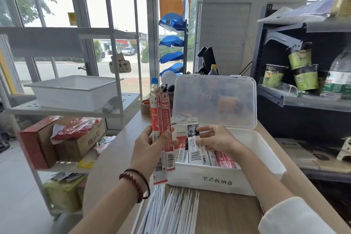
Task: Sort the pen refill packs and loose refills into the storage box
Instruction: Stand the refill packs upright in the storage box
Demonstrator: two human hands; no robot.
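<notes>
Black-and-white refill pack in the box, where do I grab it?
Pinch the black-and-white refill pack by its top end, from above. It stands on end in the storage box, its bottom tucked among red packs, so only the top is free. The right hand pinches there.

I see one carrying surface: a wood-grain counter (pixel 228 210) with a rounded left edge. Near its centre stands the white storage box (pixel 266 151), with its clear lid hinged up at the back and a printed label on its front wall. The loose refills (pixel 171 209), white and thin, lie side by side on the counter just in front of that wall, running toward me. At the far left stands a small round wooden pot (pixel 145 106) with a red top. Just beside it is a blue-capped bottle (pixel 154 88), base hidden.
</notes>
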